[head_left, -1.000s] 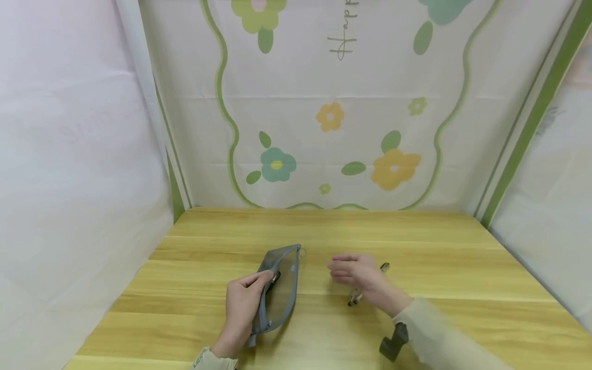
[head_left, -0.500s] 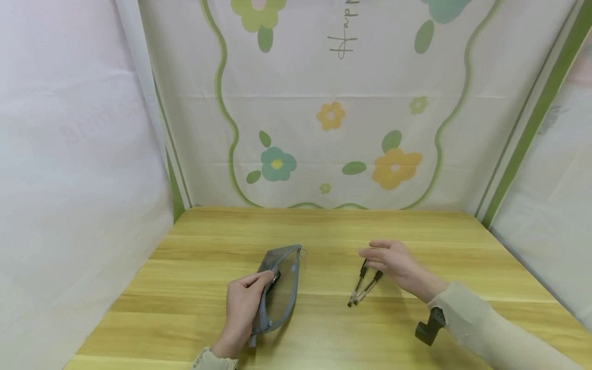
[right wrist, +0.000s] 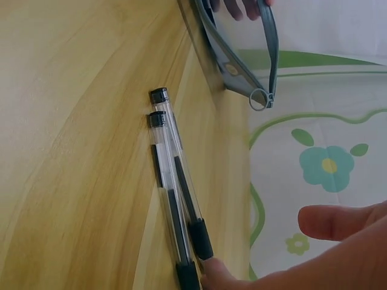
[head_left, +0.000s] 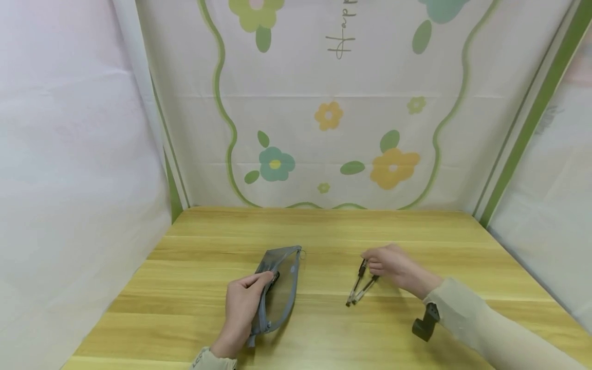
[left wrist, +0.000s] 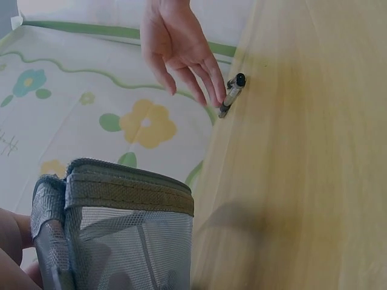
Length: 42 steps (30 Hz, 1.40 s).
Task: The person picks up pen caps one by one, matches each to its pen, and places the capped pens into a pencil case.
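Observation:
My left hand (head_left: 243, 308) pinches the near side of a grey mesh zipper pouch (head_left: 285, 303), which stands with its mouth spread apart. Inside it, by my fingertips, a dark pen-like thing (head_left: 276, 278) shows. Two clear pens with black caps and grips, a left one (head_left: 355, 282) and a right one (head_left: 367, 288), lie in a narrow V on the table. Over their far ends is my right hand (head_left: 396, 266). In the right wrist view a fingertip (right wrist: 217, 272) meets one pen's black grip, while the thumb (right wrist: 329, 221) stays well apart from the pens.
The wooden table (head_left: 444, 246) reaches back to a white cloth (head_left: 333, 77) printed with flowers. White sheets hang at the left (head_left: 83, 169) and right (head_left: 550, 169). A small metal ring (right wrist: 260, 99) hangs from the pouch's zipper end.
My right hand has moved right from over the pens, uncovering them, and its fingers have then come down to their far ends. The left hand and pouch have stayed in place.

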Each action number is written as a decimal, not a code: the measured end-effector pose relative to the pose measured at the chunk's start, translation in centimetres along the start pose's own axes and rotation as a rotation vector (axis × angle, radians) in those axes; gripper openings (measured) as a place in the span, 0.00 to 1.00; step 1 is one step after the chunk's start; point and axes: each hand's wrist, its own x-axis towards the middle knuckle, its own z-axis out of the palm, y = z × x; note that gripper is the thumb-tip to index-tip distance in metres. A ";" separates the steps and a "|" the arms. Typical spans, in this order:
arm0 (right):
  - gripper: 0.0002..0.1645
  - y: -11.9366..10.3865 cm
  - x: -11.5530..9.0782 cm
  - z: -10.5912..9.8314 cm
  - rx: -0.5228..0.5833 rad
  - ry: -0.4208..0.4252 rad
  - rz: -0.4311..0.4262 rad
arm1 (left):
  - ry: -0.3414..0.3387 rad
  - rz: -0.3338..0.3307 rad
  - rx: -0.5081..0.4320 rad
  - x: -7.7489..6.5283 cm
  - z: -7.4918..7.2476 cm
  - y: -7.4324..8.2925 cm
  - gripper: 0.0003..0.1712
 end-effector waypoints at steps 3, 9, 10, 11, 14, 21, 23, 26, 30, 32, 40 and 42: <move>0.27 0.1 0.5 0.2 0.005 0.019 0.011 | -0.002 0.001 0.003 0.0 0.1 0.0 0.12; 0.36 0.5 1.3 0.9 0.003 -0.017 0.012 | -0.009 0.002 0.004 0.1 0.1 0.0 0.12; 0.35 0.5 1.4 1.1 0.004 -0.026 0.017 | -0.008 0.000 0.006 0.1 0.1 0.0 0.12; 0.32 0.6 1.6 1.3 -0.007 -0.044 0.017 | -0.008 -0.001 0.006 0.1 0.1 0.0 0.12; 0.31 0.8 2.1 2.0 -0.029 -0.103 0.003 | -0.003 -0.007 0.012 0.1 0.0 -0.1 0.12; 0.37 1.0 3.1 3.1 -0.194 -0.183 -0.036 | -0.009 -0.011 0.010 0.2 -0.2 0.1 0.13; 0.36 1.0 3.3 3.3 -0.220 -0.180 -0.051 | 0.000 -0.017 0.010 0.3 -0.2 0.2 0.13; 0.34 1.2 3.6 3.7 -0.228 -0.168 -0.072 | 0.012 -0.023 0.012 0.3 -0.2 0.3 0.12; 0.32 1.6 3.6 4.3 -0.266 -0.093 -0.085 | 0.000 -0.023 0.008 0.2 -0.2 0.2 0.13; 0.30 1.7 3.5 4.6 -0.310 -0.042 -0.089 | -0.005 -0.024 0.003 0.2 -0.1 0.2 0.13; 0.26 2.2 3.8 5.2 -0.440 0.012 -0.155 | 0.002 -0.018 -0.005 0.2 0.0 0.1 0.12; 0.24 2.4 3.9 5.2 -0.448 0.001 -0.176 | 0.003 -0.021 -0.006 0.1 0.0 0.0 0.12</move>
